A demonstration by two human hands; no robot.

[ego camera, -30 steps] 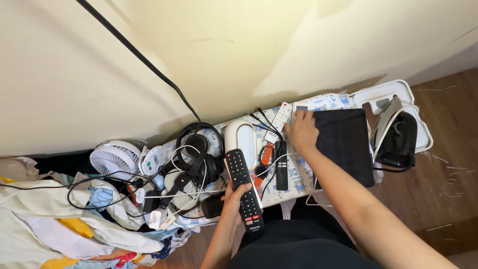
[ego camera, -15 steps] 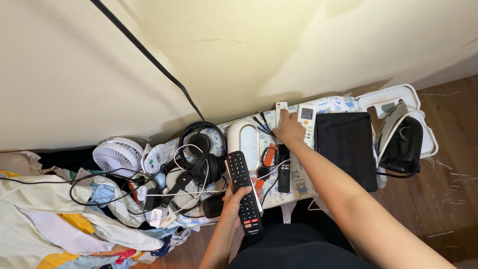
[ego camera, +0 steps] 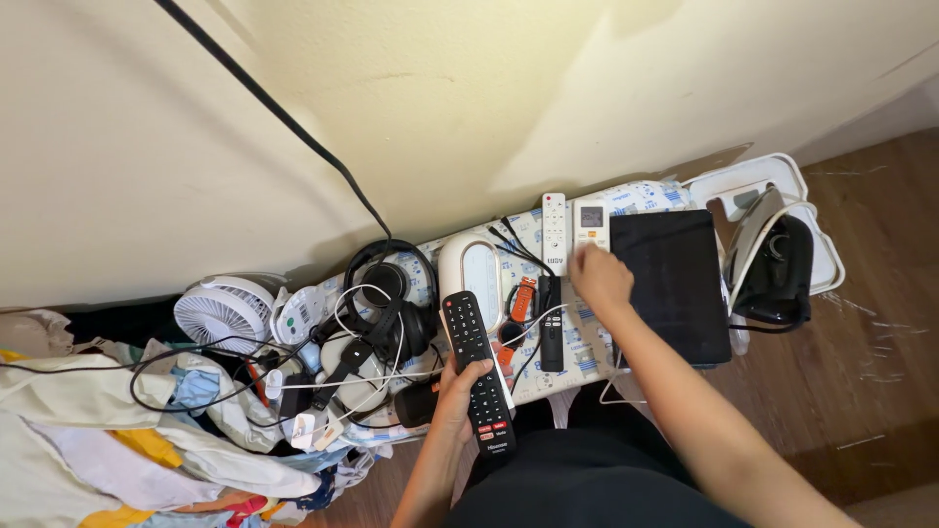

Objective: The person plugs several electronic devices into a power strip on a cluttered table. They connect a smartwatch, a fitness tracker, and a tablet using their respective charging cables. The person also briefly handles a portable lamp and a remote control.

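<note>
Your left hand (ego camera: 458, 391) grips the black remote (ego camera: 478, 373) by its lower end, buttons up, while your right hand (ego camera: 601, 279) hovers loosely cupped, empty, just below the white remotes (ego camera: 573, 228).

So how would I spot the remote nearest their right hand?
Find the black pad on the board. Two white remotes lie just left of it. Beside the right hand is the white remote with a small screen; its slimmer neighbour has none.

The head camera looks steeply down from above the person's lap onto the ironing board (ego camera: 626, 200) (against a cream wall), fairly near.
</note>
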